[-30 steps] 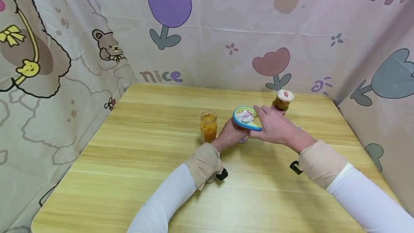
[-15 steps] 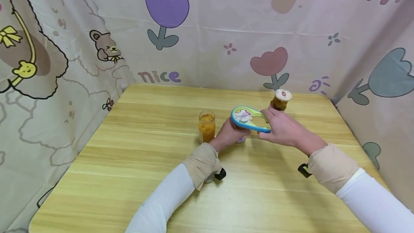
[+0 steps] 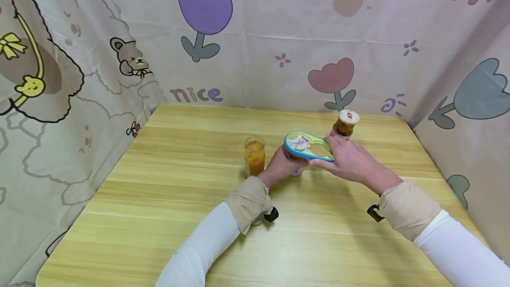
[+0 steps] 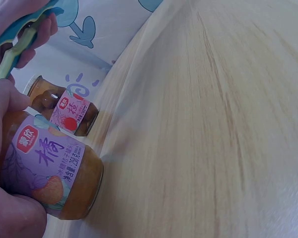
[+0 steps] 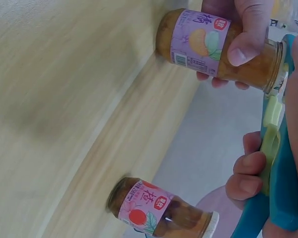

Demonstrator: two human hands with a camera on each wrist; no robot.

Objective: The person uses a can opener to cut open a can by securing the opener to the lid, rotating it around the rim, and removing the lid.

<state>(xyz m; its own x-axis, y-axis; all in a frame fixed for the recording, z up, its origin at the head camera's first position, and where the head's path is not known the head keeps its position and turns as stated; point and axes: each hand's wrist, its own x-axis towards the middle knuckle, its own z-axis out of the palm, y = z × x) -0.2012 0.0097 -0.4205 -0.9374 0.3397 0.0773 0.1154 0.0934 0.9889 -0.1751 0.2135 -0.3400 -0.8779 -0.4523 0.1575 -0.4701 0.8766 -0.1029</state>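
Observation:
My left hand grips the neck of a glass jar with a purple label, upright on the table. Over the jar's lid sits the head of a blue and green jar opener. My right hand holds the opener's handles, fingers curled around them in the right wrist view. The jar's lid shows only at its edge under the opener. Behind my right hand stands a second jar with a white lid and a pink label.
Left of my left hand stands a lidless glass jar of orange fruit. A small round metallic object, perhaps a lid, lies partly hidden under my left wrist. The wooden table meets a patterned cloth at its back.
My right hand has moved slightly right along the opener, uncovering more of its handle loop. In the last half second its thumb has shifted a little left. My left hand stays on the jar.

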